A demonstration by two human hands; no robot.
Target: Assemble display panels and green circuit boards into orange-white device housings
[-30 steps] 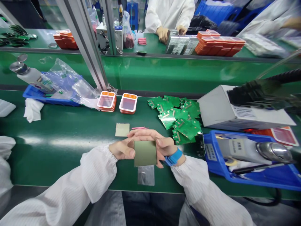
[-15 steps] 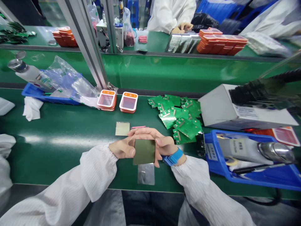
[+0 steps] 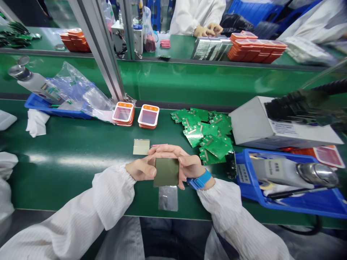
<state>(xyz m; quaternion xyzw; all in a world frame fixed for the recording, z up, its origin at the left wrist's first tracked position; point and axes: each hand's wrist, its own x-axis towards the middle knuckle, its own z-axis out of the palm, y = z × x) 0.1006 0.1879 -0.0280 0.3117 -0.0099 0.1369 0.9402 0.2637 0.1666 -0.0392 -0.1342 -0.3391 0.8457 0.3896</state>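
Note:
A dark olive square panel (image 3: 166, 173) is held between both hands over the green bench (image 3: 67, 155). My left hand (image 3: 142, 169) grips its left edge, thumb on the face. On the right edge sits the thumb of my right hand (image 3: 189, 166), which wears a blue wrist strap (image 3: 200, 180); its other fingers go behind the panel. A clear film square (image 3: 168, 198) lies just below. Above the hands are a pale panel (image 3: 141, 147) and a thin pink strip (image 3: 159, 145), partly hidden by the fingers.
Green circuit boards (image 3: 214, 141) are heaped right of centre, near a white box (image 3: 252, 122) and a blue tray (image 3: 292, 202) with a bottle. Orange-rimmed frames (image 3: 148, 116) stand behind. A metal post (image 3: 100, 50) rises at left. Across the bench, a person's hands (image 3: 207, 30) touch silvery pieces.
The other person's hands have moved forward onto the silvery pieces. My hands keep the same hold on the panel, and the view has shifted very slightly.

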